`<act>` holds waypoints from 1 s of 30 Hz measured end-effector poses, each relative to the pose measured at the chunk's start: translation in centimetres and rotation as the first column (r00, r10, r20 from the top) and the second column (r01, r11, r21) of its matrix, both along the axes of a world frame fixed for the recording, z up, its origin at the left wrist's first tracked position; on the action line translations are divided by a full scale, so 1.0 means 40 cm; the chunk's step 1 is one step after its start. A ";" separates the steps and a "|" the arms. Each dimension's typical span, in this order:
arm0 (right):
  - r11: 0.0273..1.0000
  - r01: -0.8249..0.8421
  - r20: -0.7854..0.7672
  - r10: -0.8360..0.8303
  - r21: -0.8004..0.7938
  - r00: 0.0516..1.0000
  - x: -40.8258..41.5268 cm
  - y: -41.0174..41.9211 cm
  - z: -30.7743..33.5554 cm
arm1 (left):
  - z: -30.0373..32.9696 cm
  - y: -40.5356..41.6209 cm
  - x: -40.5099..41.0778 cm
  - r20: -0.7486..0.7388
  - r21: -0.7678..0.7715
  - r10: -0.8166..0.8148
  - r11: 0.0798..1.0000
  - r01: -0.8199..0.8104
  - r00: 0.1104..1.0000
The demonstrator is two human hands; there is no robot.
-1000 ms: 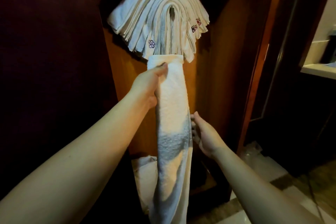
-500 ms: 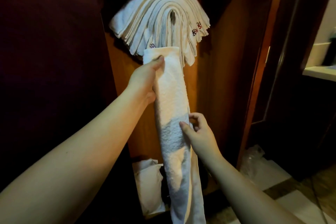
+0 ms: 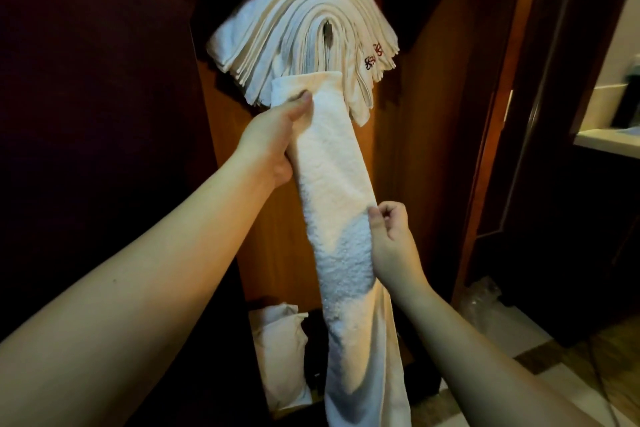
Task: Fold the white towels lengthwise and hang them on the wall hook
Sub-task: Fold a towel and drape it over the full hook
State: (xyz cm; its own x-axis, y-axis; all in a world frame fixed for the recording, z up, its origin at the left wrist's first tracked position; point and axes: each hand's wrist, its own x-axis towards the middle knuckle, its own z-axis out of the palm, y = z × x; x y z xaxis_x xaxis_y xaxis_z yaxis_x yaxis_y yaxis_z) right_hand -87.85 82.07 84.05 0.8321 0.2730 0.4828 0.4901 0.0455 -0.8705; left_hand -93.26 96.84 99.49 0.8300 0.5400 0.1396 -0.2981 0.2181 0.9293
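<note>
Warm dim light. Orange-brown wood panel (image 3: 277, 246) centre, dark wall (image 3: 86, 80) left. Dark door frame (image 3: 491, 114) right; pale counter (image 3: 606, 140) beyond. Tiled floor (image 3: 519, 350) below.

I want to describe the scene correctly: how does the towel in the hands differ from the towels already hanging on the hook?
The held towel is one long narrow strip hanging straight down; the hung towels are a thick stack draped in an arch over the hook. The left hand grips the held towel near its top and the right hand pinches its edge; nothing touches the hung towels. Some hung towels show embroidered marks; the held towel shows none. Both are white.
</note>
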 end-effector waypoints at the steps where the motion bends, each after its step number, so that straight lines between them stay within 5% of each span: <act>1: 1.000 -0.020 -0.020 0.021 0.021 1.000 0.005 0.001 0.005 | 0.002 -0.001 0.000 0.002 -0.020 -0.001 1.000 0.001 1.000; 4: 0.971 -0.237 -0.186 0.233 0.000 0.955 0.040 -0.008 0.005 | 0.005 -0.001 -0.002 0.005 -0.054 -0.010 0.998 0.010 1.000; 7: 0.780 -0.622 -0.492 0.568 0.068 0.660 0.071 -0.041 -0.009 | 0.006 0.001 -0.003 -0.026 -0.068 -0.039 0.997 0.037 0.999; 10: 0.593 -0.805 -0.598 0.649 0.009 0.471 0.076 -0.069 -0.016 | 0.003 0.005 0.003 -0.071 -0.090 -0.078 0.993 0.072 0.994; 15: 0.515 -0.856 -0.620 0.656 -0.048 0.429 0.059 -0.084 -0.014 | 0.002 0.004 0.015 -0.137 -0.083 -0.117 0.991 0.106 0.984; 19: 0.585 -0.811 -0.602 0.644 -0.011 0.472 0.044 -0.083 -0.034 | 0.004 0.010 0.040 -0.186 -0.058 -0.128 0.991 0.119 0.974; 27: 0.561 -0.714 -0.577 0.772 0.419 0.268 0.028 -0.077 -0.065 | -0.031 0.043 0.154 -0.258 -0.091 -0.066 0.995 0.043 0.964; 30: 0.560 -0.731 -0.602 0.756 0.390 0.257 0.025 -0.074 -0.068 | -0.047 0.064 0.191 -0.299 -0.058 -0.014 0.998 -0.003 0.954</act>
State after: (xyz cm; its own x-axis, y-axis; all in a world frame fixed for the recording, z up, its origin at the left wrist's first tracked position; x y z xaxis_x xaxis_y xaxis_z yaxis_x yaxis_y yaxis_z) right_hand -86.84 79.12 81.32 0.3192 0.9459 -0.0584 -0.4569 0.0996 -0.8839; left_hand -85.61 99.40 97.60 0.8320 0.5351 -0.1462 -0.0074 0.2743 0.9616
